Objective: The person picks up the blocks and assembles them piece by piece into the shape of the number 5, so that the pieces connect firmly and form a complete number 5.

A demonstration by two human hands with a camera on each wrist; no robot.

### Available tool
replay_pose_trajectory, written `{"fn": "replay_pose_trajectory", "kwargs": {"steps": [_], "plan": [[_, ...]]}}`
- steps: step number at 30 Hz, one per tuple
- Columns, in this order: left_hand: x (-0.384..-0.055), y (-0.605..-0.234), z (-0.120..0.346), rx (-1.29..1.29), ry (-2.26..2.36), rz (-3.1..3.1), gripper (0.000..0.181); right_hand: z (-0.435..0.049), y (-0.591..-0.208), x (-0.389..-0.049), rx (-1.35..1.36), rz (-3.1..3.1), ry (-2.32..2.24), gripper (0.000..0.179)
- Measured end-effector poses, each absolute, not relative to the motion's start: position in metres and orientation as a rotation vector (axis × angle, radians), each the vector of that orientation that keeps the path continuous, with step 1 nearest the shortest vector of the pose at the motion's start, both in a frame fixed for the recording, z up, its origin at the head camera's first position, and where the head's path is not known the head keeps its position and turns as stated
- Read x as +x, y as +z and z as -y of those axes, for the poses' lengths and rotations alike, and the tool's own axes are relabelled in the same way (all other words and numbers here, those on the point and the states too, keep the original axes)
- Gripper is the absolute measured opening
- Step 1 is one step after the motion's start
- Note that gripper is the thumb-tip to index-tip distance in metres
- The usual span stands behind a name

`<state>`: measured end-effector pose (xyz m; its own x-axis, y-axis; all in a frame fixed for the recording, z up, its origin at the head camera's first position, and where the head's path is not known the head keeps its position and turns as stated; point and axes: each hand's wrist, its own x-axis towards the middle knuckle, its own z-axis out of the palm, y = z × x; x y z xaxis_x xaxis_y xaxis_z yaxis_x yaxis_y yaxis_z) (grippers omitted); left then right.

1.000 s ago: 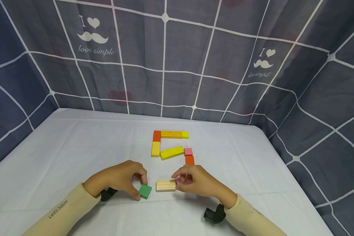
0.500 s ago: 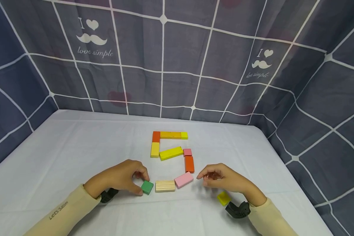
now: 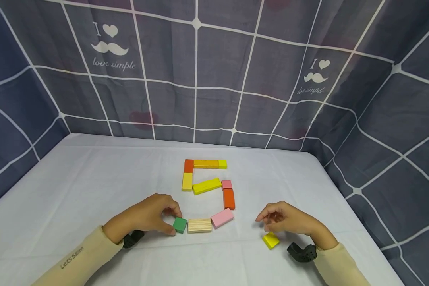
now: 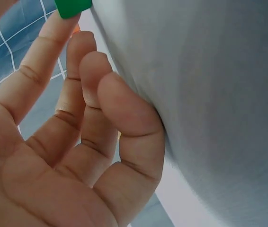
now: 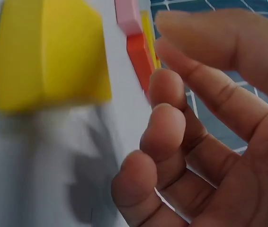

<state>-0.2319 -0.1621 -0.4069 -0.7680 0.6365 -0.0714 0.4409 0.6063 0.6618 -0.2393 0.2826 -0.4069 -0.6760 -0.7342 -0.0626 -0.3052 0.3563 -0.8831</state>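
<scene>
My left hand [image 3: 148, 214] pinches a small green block [image 3: 180, 225] between thumb and index finger, low over the white table. In the left wrist view the green block [image 4: 72, 6] is at the top edge, cut off. Just right of it lies a ribbed natural-wood block [image 3: 199, 225], then a tilted pink block [image 3: 222, 218]. My right hand [image 3: 289, 218] holds nothing; its fingers are loosely bent, above and behind a small yellow block [image 3: 271, 240]. That yellow block [image 5: 53, 56] looms large and blurred in the right wrist view, beside the fingers.
Further back, an orange-red block [image 3: 228, 199], a small pink block [image 3: 227, 184], a long yellow block [image 3: 207, 186], a yellow block [image 3: 187, 182], a red block [image 3: 188, 166] and an orange block [image 3: 205, 164] continue the curved line. A checked curtain [image 3: 214, 107] stands behind the table.
My right hand has let go of the pink block and moved right, uncovering the small yellow block. The left hand has slid the green block right, up close to the wooden one.
</scene>
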Motion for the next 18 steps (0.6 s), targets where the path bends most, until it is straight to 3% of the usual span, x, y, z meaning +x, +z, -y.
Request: {"fn": "replay_pose_trajectory", "kwargs": {"steps": [9,18], "plan": [[-0.230,-0.407,0.161,0.887,0.920,-2.552,0.032,-0.298,-0.413,-0.244,-0.923,-2.084,-1.227,0.039],[-0.230,-0.409,0.161,0.882,0.907,-2.560,0.032,-0.305,-0.411,-0.242,-1.019,-2.084,-1.116,0.041]]}}
